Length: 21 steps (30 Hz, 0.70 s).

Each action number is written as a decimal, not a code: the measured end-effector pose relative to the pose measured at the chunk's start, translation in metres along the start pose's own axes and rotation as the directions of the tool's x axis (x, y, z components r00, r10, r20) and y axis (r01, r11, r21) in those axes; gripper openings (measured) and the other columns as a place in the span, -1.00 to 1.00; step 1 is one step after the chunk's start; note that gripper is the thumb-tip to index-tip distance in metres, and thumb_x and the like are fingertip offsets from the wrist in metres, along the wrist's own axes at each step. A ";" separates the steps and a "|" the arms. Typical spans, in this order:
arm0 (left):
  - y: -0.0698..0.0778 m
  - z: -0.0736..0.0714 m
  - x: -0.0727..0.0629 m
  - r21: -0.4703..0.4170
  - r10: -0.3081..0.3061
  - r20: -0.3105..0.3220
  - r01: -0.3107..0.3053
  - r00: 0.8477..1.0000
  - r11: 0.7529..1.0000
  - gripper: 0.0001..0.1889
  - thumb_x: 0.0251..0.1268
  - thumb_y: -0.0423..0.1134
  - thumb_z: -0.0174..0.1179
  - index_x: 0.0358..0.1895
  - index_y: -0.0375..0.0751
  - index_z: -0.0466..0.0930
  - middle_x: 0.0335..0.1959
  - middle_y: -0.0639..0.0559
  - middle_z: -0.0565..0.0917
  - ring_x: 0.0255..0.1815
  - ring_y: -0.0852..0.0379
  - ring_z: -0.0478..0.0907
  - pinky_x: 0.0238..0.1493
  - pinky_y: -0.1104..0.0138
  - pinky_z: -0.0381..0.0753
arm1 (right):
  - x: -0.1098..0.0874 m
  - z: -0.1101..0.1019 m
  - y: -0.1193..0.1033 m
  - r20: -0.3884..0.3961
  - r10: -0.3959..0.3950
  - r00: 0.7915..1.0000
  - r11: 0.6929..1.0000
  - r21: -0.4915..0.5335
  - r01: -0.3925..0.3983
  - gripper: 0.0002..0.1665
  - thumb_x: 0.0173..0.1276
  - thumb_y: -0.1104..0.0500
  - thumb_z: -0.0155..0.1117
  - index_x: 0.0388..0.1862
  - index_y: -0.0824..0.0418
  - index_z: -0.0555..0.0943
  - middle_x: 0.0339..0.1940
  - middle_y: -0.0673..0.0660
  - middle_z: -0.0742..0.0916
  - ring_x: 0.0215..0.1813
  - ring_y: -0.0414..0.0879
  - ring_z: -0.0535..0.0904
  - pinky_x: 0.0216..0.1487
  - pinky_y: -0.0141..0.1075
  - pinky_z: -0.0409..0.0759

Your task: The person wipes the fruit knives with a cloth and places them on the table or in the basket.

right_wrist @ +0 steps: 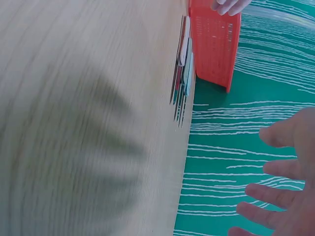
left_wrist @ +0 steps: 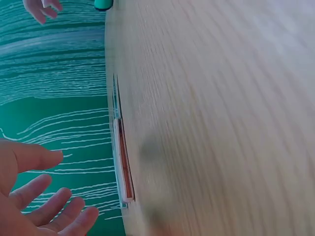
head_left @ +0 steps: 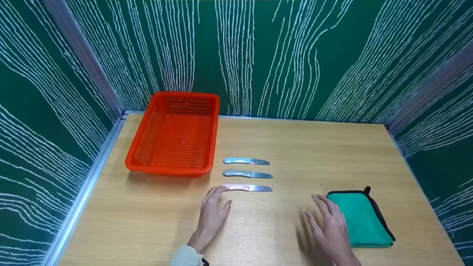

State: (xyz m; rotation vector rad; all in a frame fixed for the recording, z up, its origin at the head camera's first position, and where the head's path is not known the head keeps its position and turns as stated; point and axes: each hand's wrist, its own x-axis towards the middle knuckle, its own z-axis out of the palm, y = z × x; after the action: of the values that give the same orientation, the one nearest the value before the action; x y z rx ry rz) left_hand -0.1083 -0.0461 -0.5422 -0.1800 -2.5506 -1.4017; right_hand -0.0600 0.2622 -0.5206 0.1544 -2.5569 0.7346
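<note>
Three small knives lie in a column on the table, blades toward the right: a blue-handled knife [head_left: 238, 160], a grey-blue-handled knife [head_left: 238, 173] and a pink-handled knife [head_left: 240, 187] nearest me. My left hand [head_left: 213, 214] hovers by the pink handle's end with its fingers loosely bent; the left wrist view shows the hand apart from the knife [left_wrist: 123, 162]. Above the table on the right is my right hand [head_left: 329, 229], fingers spread and holding nothing. It partly covers the left edge of a folded green cloth [head_left: 364, 218] with black trim.
A red plastic basket [head_left: 216, 140] stands at the back left, beside the knives, with nothing visible inside. Green walls [head_left: 236, 55] with white wavy lines enclose the wooden table [head_left: 295, 147] at the back and both sides.
</note>
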 end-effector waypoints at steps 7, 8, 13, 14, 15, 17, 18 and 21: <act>-0.001 0.009 0.004 -0.011 0.028 -0.002 -0.028 1.000 1.000 -0.63 -0.02 -0.51 0.37 -0.07 -0.25 0.62 -0.04 0.01 0.61 0.05 0.07 0.53 0.15 0.21 0.53 | -0.001 -0.005 0.011 -0.063 0.010 0.998 1.000 -0.009 -0.011 -0.42 0.04 0.31 0.46 0.10 0.35 0.56 0.01 0.34 0.59 0.04 0.25 0.46 -0.07 0.18 0.44; -0.002 0.009 0.004 -0.010 0.030 -0.002 -0.030 1.000 1.000 -0.64 -0.03 -0.52 0.36 -0.08 -0.25 0.62 -0.05 0.01 0.61 0.04 0.07 0.53 0.14 0.21 0.53 | -0.001 -0.004 0.014 -0.079 -0.003 0.997 1.000 -0.004 0.003 -0.42 0.02 0.32 0.47 0.08 0.37 0.56 -0.01 0.35 0.60 0.02 0.25 0.48 -0.09 0.17 0.46; -0.004 0.012 0.007 0.008 0.015 0.003 -0.015 1.000 1.000 -0.65 -0.03 -0.54 0.35 -0.09 -0.25 0.63 -0.06 0.02 0.61 0.02 0.07 0.53 0.12 0.22 0.55 | -0.001 -0.005 0.023 -0.113 -0.014 0.994 1.000 -0.001 0.014 -0.47 0.01 0.35 0.46 0.02 0.42 0.58 -0.07 0.37 0.62 -0.05 0.26 0.50 -0.16 0.16 0.49; -0.005 0.013 0.007 0.013 0.005 0.009 -0.005 1.000 1.000 -0.65 -0.02 -0.53 0.35 -0.08 -0.25 0.63 -0.05 0.02 0.61 0.03 0.08 0.52 0.12 0.23 0.54 | -0.002 -0.006 0.024 -0.110 0.001 0.994 1.000 -0.005 -0.001 -0.47 0.02 0.34 0.46 0.02 0.42 0.58 -0.07 0.37 0.62 -0.05 0.26 0.50 -0.16 0.16 0.49; -0.005 0.013 0.008 0.015 0.000 0.012 0.000 1.000 1.000 -0.64 -0.01 -0.53 0.34 -0.08 -0.25 0.63 -0.05 0.02 0.61 0.03 0.08 0.52 0.12 0.22 0.55 | -0.002 -0.006 0.025 -0.105 0.018 0.994 1.000 -0.008 -0.019 -0.48 0.02 0.34 0.46 0.02 0.42 0.58 -0.07 0.37 0.61 -0.05 0.27 0.50 -0.15 0.17 0.49; -0.006 0.014 0.009 0.018 -0.006 0.015 0.006 1.000 1.000 -0.64 -0.01 -0.54 0.33 -0.08 -0.25 0.63 -0.05 0.02 0.61 0.02 0.07 0.52 0.11 0.22 0.55 | -0.003 -0.007 0.028 -0.095 0.054 0.994 0.998 -0.021 -0.056 -0.48 0.03 0.34 0.46 0.03 0.41 0.59 -0.07 0.38 0.61 -0.05 0.28 0.50 -0.15 0.19 0.48; -0.006 0.015 0.010 0.020 -0.008 0.018 0.008 1.000 1.000 -0.65 -0.01 -0.54 0.33 -0.07 -0.25 0.63 -0.05 0.02 0.61 0.02 0.08 0.52 0.11 0.22 0.55 | -0.003 -0.007 0.029 -0.093 0.068 0.993 0.997 -0.028 -0.071 -0.49 0.03 0.34 0.46 0.02 0.41 0.59 -0.08 0.39 0.61 -0.06 0.29 0.50 -0.16 0.20 0.48; -0.008 0.016 0.011 0.042 -0.007 0.018 0.006 1.000 0.999 -0.64 -0.02 -0.55 0.33 -0.08 -0.25 0.64 -0.06 0.02 0.61 0.03 0.08 0.52 0.12 0.23 0.55 | -0.004 -0.007 0.033 -0.086 0.102 0.991 0.993 -0.055 -0.107 -0.52 0.04 0.33 0.45 -0.01 0.40 0.60 -0.09 0.41 0.60 -0.08 0.32 0.51 -0.18 0.22 0.48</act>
State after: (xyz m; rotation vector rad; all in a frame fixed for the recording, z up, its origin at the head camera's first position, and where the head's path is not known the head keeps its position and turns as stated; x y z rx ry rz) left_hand -0.1230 -0.0370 -0.5544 -0.1786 -2.5950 -1.3534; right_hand -0.0614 0.2942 -0.5330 -0.0300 -2.5191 0.6874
